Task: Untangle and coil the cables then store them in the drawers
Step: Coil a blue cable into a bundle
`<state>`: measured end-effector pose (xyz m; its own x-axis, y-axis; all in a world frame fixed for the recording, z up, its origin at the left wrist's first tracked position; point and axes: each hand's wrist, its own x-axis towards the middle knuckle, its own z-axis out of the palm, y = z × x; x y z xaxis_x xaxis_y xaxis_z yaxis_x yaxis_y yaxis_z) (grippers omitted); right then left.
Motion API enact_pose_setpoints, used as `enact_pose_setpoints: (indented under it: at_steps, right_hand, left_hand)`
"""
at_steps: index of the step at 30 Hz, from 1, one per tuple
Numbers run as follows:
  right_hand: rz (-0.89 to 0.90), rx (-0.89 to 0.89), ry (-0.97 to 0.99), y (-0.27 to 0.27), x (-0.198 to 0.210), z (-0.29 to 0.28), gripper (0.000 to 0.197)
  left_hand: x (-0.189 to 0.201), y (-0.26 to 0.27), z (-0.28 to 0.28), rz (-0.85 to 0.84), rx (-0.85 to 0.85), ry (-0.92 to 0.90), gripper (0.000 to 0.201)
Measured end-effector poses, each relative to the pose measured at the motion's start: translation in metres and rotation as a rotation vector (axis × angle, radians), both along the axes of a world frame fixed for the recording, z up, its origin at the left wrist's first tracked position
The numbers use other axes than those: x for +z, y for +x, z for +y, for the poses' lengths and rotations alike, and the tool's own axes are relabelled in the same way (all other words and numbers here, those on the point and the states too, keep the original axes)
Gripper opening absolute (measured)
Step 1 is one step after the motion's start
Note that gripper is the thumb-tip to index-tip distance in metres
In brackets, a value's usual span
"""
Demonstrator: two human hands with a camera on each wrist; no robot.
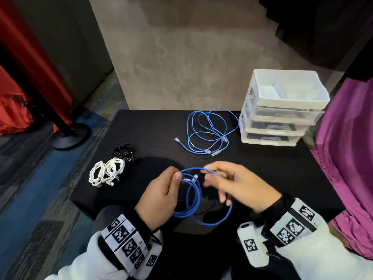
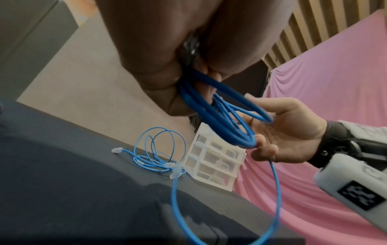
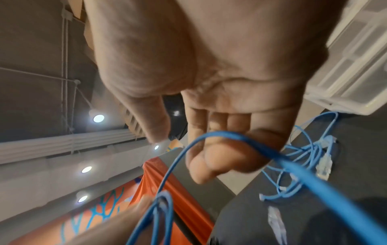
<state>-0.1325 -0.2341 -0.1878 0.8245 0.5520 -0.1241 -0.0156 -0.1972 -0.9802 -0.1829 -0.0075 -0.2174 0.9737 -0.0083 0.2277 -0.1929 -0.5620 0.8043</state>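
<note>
A blue network cable (image 1: 189, 201) hangs as a partly wound coil above the near edge of the black table (image 1: 153, 126). My left hand (image 1: 176, 178) grips the top of the coil (image 2: 220, 119), thumb pressed over the loops near two clear plugs. My right hand (image 1: 214, 174) pinches the loose strand (image 3: 230, 137), which arcs from the coil and hangs in a wide loop below the palm. More blue cables (image 1: 210, 132) lie tangled at the back of the table, beside the white drawer unit (image 1: 282, 106). Its three drawers look pushed in.
Two coiled white cables (image 1: 107, 170) and a coiled black cable (image 1: 124, 151) lie at the table's left side. Pink cloth (image 1: 347, 148) hangs to the right, close to the drawer unit. A black stand base (image 1: 70, 136) sits on the carpet to the left.
</note>
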Motion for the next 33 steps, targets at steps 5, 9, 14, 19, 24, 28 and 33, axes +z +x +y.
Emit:
enact_pose_setpoints:
  at_steps: [5, 9, 14, 19, 24, 28, 33]
  right_hand:
    - [0.066, -0.017, 0.155, -0.014, -0.012, 0.014, 0.022]
    - [-0.014, -0.113, 0.133, -0.009, -0.004, 0.008, 0.021]
    - [-0.037, -0.117, 0.148, -0.010, -0.003, 0.006, 0.021]
    - [-0.145, -0.099, 0.001, -0.006, 0.008, 0.001, 0.026]
    - [-0.321, -0.150, -0.182, 0.018, 0.013, -0.028, 0.025]
    - [-0.256, -0.052, -0.308, 0.026, -0.003, -0.059, 0.022]
    - [-0.300, -0.040, -0.547, 0.018, -0.033, -0.066, 0.014]
  left_hand:
    - [0.013, 0.003, -0.018, 0.273, -0.057, -0.531, 0.044]
    - [0.034, 0.000, -0.017, 0.543, -0.218, -0.893, 0.038]
    - [0.034, -0.002, -0.016, 0.537, -0.238, -0.922, 0.036]
    - [0.032, -0.004, -0.020, 0.431, -0.090, -0.781, 0.038]
    - [0.020, -0.001, -0.007, 0.377, 0.051, -0.585, 0.037]
    - [0.011, 0.012, 0.027, 0.296, 0.245, -0.545, 0.037]
    - [0.000, 0.023, 0.043, 0.238, 0.369, -0.524, 0.039]
